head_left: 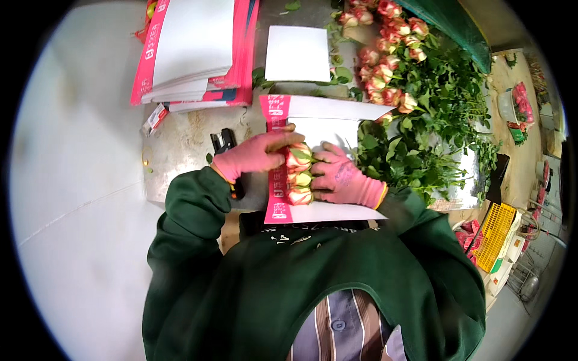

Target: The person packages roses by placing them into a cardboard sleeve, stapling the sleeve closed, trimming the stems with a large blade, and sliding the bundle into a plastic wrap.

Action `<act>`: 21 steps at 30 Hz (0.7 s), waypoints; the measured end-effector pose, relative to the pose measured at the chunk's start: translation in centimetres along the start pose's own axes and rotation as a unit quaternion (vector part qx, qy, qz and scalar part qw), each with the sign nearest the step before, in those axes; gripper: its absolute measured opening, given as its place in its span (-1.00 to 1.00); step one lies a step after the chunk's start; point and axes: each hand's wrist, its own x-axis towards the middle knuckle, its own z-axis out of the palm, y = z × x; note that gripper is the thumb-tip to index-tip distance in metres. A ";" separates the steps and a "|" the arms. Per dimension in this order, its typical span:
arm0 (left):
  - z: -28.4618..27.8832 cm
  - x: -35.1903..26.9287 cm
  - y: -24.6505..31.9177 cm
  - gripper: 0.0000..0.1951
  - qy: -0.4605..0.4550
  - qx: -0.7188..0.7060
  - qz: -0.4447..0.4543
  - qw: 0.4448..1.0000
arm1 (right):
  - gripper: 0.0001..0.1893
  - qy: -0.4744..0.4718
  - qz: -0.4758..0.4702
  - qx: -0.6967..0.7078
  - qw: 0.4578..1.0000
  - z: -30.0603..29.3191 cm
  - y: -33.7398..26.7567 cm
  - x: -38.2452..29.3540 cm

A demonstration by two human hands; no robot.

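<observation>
A row of several cream roses with pink edges (300, 180) lies on a white sheet with a pink printed border (276, 135), close in front of my body. My left hand (257, 153), in a pink glove, reaches over the border from the left. Its fingers are extended at the topmost rose head. From the right, my pink-gloved right hand (345, 178) rests with spread fingers just behind the rose heads, holding the row down. The palm hides most of the stems. Near my left wrist is a black stapler-like tool (224, 140), partly covered by my hand and sleeve.
Stacked pink-bordered sheets (194, 40) lie at the upper left, a small printed box (156, 118) below them. A white square card (298, 53) lies beyond my hands. More roses (384, 76) with leafy stems (438, 99) cover the right side. A yellow crate (496, 234) stands lower right.
</observation>
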 end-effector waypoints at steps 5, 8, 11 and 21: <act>3.6 -1.5 -0.1 -0.36 0.050 0.292 0.084 0.951 | -0.82 -0.072 0.017 -0.091 0.993 -0.7 -1.0 0.7; 4.7 -1.2 -1.1 -0.35 0.084 0.301 0.068 0.948 | -0.83 -0.037 0.014 -0.110 0.993 -0.6 -1.0 0.3; 4.9 -1.0 0.1 -0.41 0.077 0.306 0.065 0.947 | -0.84 -0.052 -0.025 -0.096 0.994 -1.3 -0.5 -0.2; 5.4 -0.9 1.0 -0.51 0.110 0.284 0.058 0.951 | -0.64 0.113 0.552 -0.274 0.779 -8.2 15.9 -12.3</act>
